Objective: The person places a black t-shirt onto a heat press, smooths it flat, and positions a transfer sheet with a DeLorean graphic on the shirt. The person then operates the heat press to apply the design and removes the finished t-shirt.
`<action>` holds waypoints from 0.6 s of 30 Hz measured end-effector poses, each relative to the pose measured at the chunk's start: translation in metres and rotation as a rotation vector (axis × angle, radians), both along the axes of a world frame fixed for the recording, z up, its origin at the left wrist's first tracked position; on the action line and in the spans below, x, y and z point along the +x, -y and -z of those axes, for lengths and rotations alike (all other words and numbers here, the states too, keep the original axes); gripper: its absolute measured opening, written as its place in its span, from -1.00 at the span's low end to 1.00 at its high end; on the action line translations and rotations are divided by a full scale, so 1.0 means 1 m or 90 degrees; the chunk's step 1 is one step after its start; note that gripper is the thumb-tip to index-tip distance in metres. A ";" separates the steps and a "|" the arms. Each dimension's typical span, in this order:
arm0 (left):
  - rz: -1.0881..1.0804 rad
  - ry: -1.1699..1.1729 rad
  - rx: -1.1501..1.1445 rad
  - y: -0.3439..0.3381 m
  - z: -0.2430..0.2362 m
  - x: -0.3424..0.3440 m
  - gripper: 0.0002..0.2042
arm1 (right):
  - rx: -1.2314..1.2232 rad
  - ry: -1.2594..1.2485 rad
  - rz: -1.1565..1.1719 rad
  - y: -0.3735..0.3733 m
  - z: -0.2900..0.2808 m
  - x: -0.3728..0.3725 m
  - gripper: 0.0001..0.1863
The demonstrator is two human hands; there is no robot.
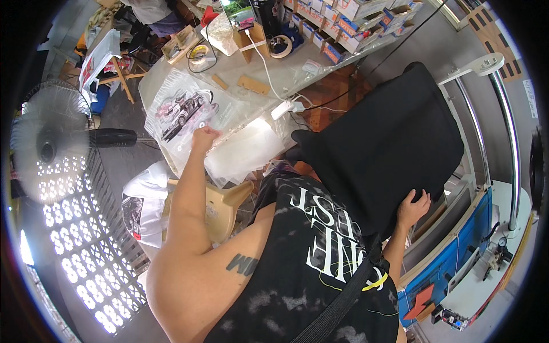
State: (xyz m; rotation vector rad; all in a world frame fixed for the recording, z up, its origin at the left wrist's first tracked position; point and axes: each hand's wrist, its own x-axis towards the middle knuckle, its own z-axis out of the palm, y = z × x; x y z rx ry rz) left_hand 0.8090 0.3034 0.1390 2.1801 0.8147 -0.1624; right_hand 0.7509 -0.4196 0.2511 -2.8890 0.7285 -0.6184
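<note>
The left arm stretches forward, left hand (205,139) curled at a printed film (186,111), grip unclear; right hand (413,209) rests, fingers parted, on black cloth (389,143).

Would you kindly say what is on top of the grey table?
Visible are a car-printed sheet, two flat brown pieces and other things; what the left hand covers cannot be seen.

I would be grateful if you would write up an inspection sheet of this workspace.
Surface: grey table, with sheets and small items on it.
Things at hand: sheet with a car picture; black cloth.
Clutter: brown piece, boxes.
Hands: left hand at the sheet's edge, contact unclear; right hand at the cloth's edge.
Cables: white cord; white power strip at the table's edge.
Surroundings: fan; beige chair.
</note>
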 end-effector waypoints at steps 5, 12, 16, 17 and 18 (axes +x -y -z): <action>-0.280 0.090 -0.317 -0.046 -0.004 -0.001 -0.66 | 0.014 -0.016 0.000 0.000 -0.001 0.000 -0.47; -0.387 0.221 -0.402 -0.083 -0.092 0.000 -0.65 | 0.022 -0.016 -0.003 0.002 -0.001 0.001 -0.48; -0.247 0.086 -0.223 -0.069 -0.096 0.014 -0.73 | 0.018 -0.016 -0.006 0.002 0.001 0.000 -0.47; -0.239 0.095 -0.197 -0.068 -0.091 0.017 -0.74 | 0.022 -0.012 -0.006 0.003 0.001 0.000 -0.47; -0.288 0.135 -0.264 -0.065 -0.083 0.019 -0.77 | 0.019 -0.006 -0.001 0.003 0.002 0.000 -0.47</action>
